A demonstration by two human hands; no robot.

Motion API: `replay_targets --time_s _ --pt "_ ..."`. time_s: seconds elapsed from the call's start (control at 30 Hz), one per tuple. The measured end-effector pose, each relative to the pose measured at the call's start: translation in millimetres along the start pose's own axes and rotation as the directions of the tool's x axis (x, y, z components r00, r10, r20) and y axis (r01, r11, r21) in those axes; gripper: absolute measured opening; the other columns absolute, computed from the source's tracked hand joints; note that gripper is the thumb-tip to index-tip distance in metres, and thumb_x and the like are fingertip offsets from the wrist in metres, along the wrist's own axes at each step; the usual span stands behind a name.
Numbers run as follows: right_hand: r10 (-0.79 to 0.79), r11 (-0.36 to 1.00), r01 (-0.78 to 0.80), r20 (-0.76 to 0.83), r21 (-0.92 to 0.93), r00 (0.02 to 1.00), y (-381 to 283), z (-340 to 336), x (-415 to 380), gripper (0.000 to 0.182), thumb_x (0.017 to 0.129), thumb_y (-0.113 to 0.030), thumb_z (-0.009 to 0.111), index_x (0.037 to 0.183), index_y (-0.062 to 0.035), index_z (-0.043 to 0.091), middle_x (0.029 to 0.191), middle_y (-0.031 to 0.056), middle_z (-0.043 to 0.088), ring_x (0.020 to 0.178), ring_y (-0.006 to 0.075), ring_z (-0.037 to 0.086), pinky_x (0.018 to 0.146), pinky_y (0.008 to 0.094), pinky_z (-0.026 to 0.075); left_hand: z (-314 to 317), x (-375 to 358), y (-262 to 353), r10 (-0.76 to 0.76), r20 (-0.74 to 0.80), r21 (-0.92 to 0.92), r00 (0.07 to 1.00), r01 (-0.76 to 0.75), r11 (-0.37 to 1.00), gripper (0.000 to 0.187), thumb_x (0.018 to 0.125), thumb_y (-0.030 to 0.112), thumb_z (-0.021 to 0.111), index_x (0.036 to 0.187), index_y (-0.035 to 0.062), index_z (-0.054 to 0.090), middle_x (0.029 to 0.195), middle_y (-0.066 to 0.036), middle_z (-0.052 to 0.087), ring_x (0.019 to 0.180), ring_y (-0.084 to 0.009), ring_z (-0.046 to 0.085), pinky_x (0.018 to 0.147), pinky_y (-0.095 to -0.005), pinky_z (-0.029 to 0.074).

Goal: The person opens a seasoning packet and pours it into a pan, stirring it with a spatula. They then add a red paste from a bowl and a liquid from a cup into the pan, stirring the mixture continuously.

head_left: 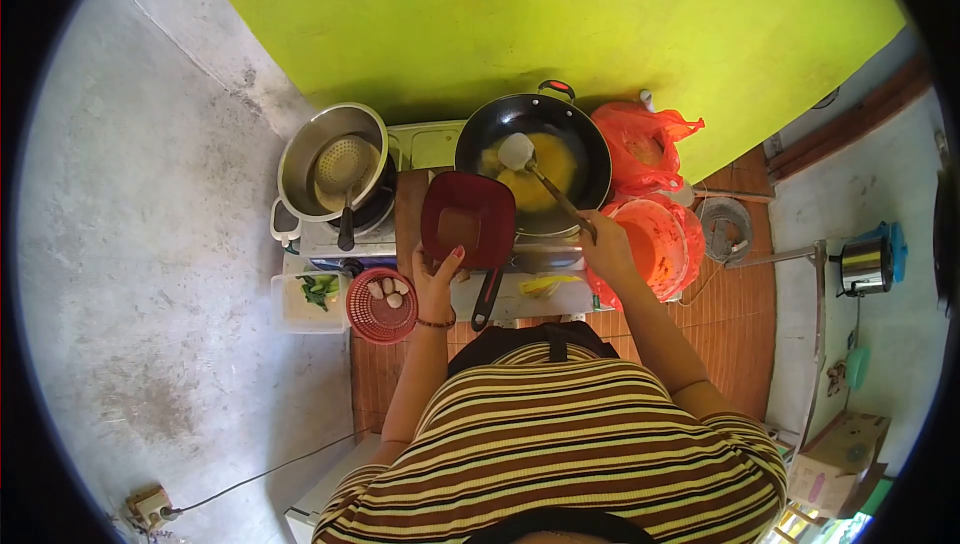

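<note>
My left hand (437, 287) grips the near edge of a dark red square bowl (468, 194), held beside the black wok. A little brownish content shows at the bottom of the bowl. My right hand (608, 244) is closed around the handle of a metal spatula (552, 189). The spatula's blade rests over the yellow contents (545, 166) in the black wok (590, 139). The wok's long handle (487, 299) points toward me, just right of my left hand.
At the left a steel pot (292, 169) holds a strainer ladle (343, 164). Nearer are a clear container (292, 316) with greens and a red basket (368, 324) with several pale pieces. Right of the wok are a red plastic bag (645, 144) and a red-lined bucket (650, 244).
</note>
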State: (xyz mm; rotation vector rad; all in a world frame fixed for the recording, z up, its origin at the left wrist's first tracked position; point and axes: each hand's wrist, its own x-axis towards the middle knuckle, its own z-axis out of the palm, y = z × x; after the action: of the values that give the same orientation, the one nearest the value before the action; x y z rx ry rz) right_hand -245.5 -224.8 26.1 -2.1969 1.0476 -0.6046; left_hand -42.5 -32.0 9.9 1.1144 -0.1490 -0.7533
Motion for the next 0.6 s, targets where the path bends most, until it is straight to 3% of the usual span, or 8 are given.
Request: replay_targets --time_s 0.17,0.37,0.47,0.57,0.6 --pt "0.144 0.987 -0.149 0.086 0.056 0.986 -6.8 4.0 -5.1 0.026 0.079 -0.005 0.054 0.105 -0.0021 0.059 0.087 0.0226 0.064 0.086 0.0384 0.063 0.076 0.0451 0.049 -1.8 4.0 -6.8 -0.031 0.043 -0.007 0.999 0.031 0.999 0.05 0.081 0.015 0.071 0.122 0.0064 0.044 0.103 -0.004 0.057 0.079 -0.0101 0.056 0.055 -0.0225 0.043" --pt "0.162 0.986 -0.155 0.177 -0.052 0.971 -11.6 0.2 -7.7 0.027 0.08 -0.01 0.056 0.106 -0.003 0.059 0.09 0.0233 0.064 0.089 0.0389 0.062 0.078 0.0467 0.049 1.6 5.7 -4.6 -0.106 0.009 -0.081 0.994 0.107 0.991 0.039 0.085 0.024 0.065 0.116 0.0082 0.048 0.101 -0.005 0.058 0.078 -0.0121 0.059 0.055 -0.0243 0.044" --pt "0.202 0.964 -0.15 0.235 -0.222 0.951 -16.1 -1.2 -5.8 0.03 0.079 -0.014 0.059 0.108 -0.0061 0.059 0.093 0.0198 0.063 0.09 0.0379 0.061 0.079 0.0462 0.048 -0.8 7.3 -0.5 -0.135 -0.05 -0.152 0.99 0.126 0.98 0.036 0.085 0.026 0.065 0.114 0.0091 0.05 0.103 -0.006 0.058 0.08 -0.0141 0.06 0.059 -0.0253 0.048" --pt "-0.032 0.89 0.104 0.166 -0.444 0.986 -45.5 -3.4 -2.2 0.032 0.077 -0.012 0.061 0.108 -0.0081 0.059 0.097 0.0155 0.061 0.093 0.0351 0.058 0.08 0.0442 0.047 -13.1 12.6 -2.8 -0.12 -0.094 -0.18 0.988 0.101 0.978 0.037 0.084 0.025 0.064 0.115 0.0104 0.05 0.107 -0.006 0.056 0.09 -0.0181 0.058 0.069 -0.0287 0.05" --pt "-0.144 0.926 0.19 0.16 -0.327 0.977 -53.0 1.6 0.8 0.032 0.076 -0.012 0.061 0.109 -0.0081 0.059 0.097 0.0146 0.061 0.093 0.0343 0.057 0.079 0.0435 0.046 -16.4 13.5 -1.4 -0.11 -0.11 -0.186 0.988 0.088 0.978 0.038 0.084 0.025 0.064 0.116 0.0114 0.051 0.11 -0.006 0.055 0.097 -0.0206 0.056 0.075 -0.0318 0.05"
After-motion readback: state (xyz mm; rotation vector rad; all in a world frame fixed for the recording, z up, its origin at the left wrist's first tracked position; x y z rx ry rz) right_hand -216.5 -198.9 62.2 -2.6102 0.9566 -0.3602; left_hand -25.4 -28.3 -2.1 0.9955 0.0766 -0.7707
